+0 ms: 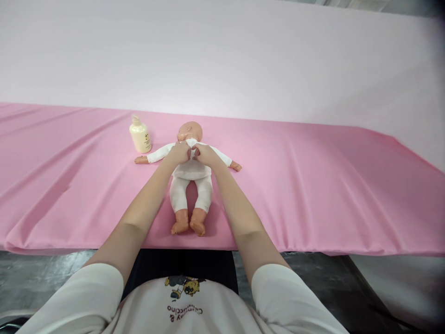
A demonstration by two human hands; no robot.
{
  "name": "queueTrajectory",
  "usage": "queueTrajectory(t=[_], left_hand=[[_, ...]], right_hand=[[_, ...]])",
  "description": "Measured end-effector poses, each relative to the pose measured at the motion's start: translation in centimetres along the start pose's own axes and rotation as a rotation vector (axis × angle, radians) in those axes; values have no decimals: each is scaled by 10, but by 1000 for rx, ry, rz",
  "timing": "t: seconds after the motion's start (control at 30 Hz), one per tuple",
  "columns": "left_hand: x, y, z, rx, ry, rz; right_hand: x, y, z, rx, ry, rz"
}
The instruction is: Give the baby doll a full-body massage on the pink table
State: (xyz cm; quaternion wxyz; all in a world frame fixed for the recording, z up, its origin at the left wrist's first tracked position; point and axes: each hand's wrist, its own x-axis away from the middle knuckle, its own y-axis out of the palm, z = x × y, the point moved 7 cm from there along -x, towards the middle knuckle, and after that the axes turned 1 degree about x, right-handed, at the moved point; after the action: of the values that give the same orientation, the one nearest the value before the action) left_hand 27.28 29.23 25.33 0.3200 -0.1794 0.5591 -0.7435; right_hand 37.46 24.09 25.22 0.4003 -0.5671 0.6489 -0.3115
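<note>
A: Report the position of the item under my hands.

B: The baby doll (pixel 190 178) lies on its back near the front edge of the pink cloth (pixel 313 185), head pointing away from me, feet toward me. It wears a white one-piece suit (pixel 192 188). Both doll arms are spread outward, left and right, flat on the cloth.

A: State of my left hand?

B: My left hand (pixel 180 152) rests on the doll's upper chest, just below the chin. The fingers are curled narrow and pinch the suit fabric at the neckline.

A: State of my right hand?

B: My right hand (pixel 202 153) sits on the same spot from the other side, fingers likewise closed narrow on the fabric at the collar. The two hands touch each other at the knuckles, over the middle of the chest.

A: Adjacent items?

B: One cream pump bottle (pixel 140 135) stands upright on the cloth, just beyond the doll's outstretched arm on my left, not touching it.

A: Surroundings?

B: The pink cloth covers the whole table and hangs over the near edge. A pale wall (pixel 222 55) rises behind it. My white shirt (pixel 181 306) shows at the bottom of the view.
</note>
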Motion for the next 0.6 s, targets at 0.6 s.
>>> queueTrajectory(t=[0.6], left_hand=[[-2, 5, -9, -3, -74, 86]], right_hand=[[-16, 24, 24, 7, 61, 132]])
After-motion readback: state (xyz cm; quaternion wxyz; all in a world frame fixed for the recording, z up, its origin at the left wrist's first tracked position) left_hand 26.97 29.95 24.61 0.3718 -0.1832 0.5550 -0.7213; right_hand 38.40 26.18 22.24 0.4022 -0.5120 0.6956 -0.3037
